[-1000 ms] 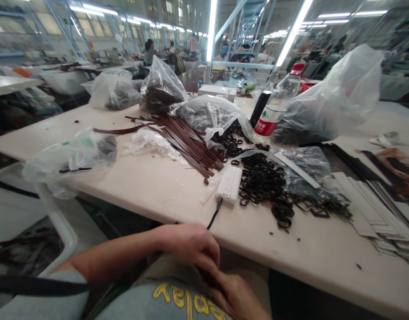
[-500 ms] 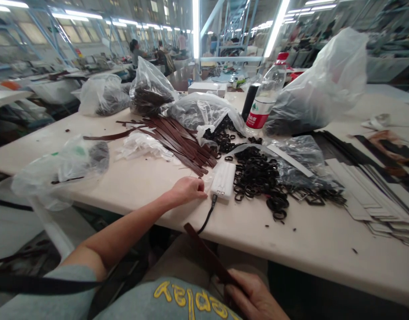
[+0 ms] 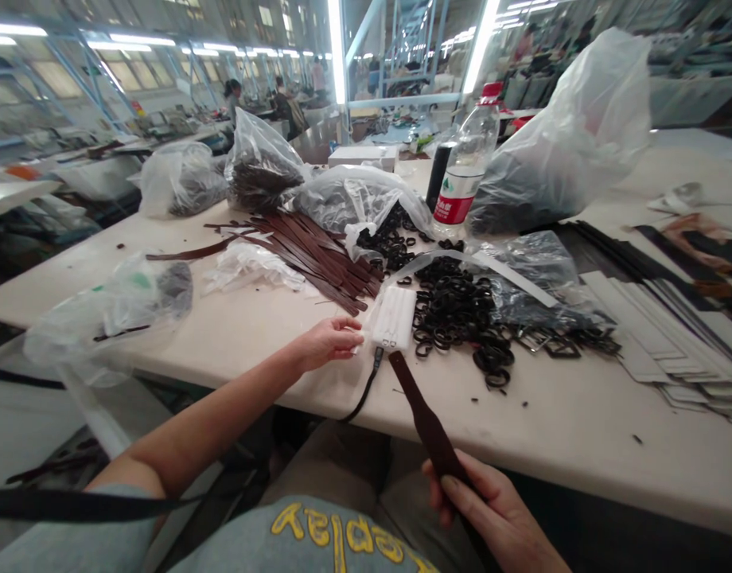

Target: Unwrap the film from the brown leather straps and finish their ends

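1. right hand (image 3: 484,501) grips the brown strap (image 3: 429,426), thumb on top, fingers curled beneath.
2. its long axis slants up and leftward, tip beside the white power bank (image 3: 394,318), over the table (image 3: 354,390).
3. left hand (image 3: 329,342), half open with bent fingers, is near the power bank's left side.

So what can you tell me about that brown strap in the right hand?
The strap is dark brown, flat and leather-like, its narrow far end widening partway down. It slants up from the right hand, gripped between thumb and fingers, its tip near the white box. Its lower end leaves view; contact with the table is unclear.
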`<state>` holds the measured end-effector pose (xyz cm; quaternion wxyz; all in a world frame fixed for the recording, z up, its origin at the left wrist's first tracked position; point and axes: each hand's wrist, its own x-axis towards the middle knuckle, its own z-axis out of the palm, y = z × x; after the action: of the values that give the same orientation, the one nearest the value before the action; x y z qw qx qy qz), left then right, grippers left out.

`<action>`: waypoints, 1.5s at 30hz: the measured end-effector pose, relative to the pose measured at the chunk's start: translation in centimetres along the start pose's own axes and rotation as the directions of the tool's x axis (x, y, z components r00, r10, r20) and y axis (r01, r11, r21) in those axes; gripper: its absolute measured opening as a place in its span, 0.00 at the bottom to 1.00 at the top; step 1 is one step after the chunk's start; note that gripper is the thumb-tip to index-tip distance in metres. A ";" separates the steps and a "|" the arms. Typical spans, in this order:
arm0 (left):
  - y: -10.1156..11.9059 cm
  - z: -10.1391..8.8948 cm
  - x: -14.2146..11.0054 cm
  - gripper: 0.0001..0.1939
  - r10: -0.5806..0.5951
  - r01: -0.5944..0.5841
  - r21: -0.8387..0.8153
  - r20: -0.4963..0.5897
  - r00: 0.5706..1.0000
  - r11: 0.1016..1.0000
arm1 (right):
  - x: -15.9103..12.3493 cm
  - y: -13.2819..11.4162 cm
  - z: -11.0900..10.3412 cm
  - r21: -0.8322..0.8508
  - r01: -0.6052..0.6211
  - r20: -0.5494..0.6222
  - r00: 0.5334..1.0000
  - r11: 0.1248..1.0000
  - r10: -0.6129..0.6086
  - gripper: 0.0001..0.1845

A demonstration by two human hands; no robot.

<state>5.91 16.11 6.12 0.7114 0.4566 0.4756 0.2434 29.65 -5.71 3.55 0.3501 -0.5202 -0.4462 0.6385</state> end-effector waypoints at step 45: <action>-0.9 6.7 -3.7 0.16 0.063 -0.094 0.087 0.305 0.950 0.992 | 5.0 -7.4 1.4 -0.372 0.361 -0.401 0.768 0.855 -0.499 0.07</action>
<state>10.27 10.02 7.93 0.7416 0.5422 0.3543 0.1748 27.12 1.23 8.77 0.5128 -0.5886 -0.5360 0.3214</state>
